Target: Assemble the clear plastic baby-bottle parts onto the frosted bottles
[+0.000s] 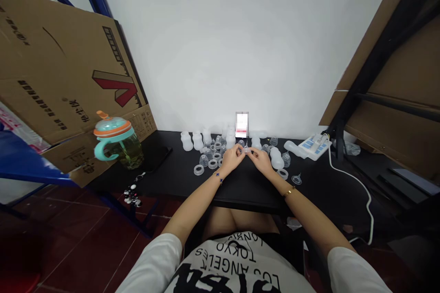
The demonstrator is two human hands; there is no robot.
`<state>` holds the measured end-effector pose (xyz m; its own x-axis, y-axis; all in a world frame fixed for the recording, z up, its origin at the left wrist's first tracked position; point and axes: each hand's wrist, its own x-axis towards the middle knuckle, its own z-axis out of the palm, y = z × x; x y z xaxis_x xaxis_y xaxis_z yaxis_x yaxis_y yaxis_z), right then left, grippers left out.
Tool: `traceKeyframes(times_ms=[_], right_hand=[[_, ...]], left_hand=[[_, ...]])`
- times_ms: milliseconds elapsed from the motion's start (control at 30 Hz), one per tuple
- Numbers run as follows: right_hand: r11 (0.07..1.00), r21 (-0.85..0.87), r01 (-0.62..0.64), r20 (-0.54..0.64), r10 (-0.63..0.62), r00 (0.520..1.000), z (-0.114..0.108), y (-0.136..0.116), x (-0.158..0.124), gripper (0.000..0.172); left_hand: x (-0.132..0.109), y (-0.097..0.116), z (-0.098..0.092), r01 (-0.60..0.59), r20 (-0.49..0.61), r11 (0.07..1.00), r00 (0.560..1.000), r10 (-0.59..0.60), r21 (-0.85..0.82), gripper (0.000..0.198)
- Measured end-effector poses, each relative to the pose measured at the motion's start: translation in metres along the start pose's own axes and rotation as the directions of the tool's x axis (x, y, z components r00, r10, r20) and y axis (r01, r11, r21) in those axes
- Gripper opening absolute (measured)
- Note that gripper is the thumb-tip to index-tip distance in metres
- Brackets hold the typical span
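Over the middle of the black table, my left hand (233, 157) and my right hand (260, 159) meet with fingers pinched on a clear baby bottle nipple (246, 149), its thin tip pointing up. Whether a collar ring is around its base I cannot tell. Left of my hands lie several white collar rings (198, 170) and clear domed caps (204, 160). Beside my right hand are a white bottle body (277, 159), a ring (282, 174), a clear cap (286, 159) and a loose nipple (297, 178).
More bottle bodies (186, 141) line the wall, near a propped phone (242, 124). A large jug (120, 144) with orange-rimmed lid and a dark phone (161, 159) with a beaded strap (132, 194) stand left. A power strip (315, 146) with a white cable (354, 182) lies right; cardboard (68, 64) borders the left.
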<state>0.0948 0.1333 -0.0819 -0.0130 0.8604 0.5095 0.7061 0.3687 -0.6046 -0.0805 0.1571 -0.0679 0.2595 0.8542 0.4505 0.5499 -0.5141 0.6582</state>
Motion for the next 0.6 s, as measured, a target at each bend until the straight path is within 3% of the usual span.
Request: traceKeyframes(times_ms=[600], right_hand=[[0.999,-0.048,-0.009,0.02,0.01,1.0,0.0003,0.0009,0.0011,0.047]], left_hand=[[-0.0002,0.0003,0.0001,-0.001,-0.01,1.0,1.0,0.001,0.002,0.007]])
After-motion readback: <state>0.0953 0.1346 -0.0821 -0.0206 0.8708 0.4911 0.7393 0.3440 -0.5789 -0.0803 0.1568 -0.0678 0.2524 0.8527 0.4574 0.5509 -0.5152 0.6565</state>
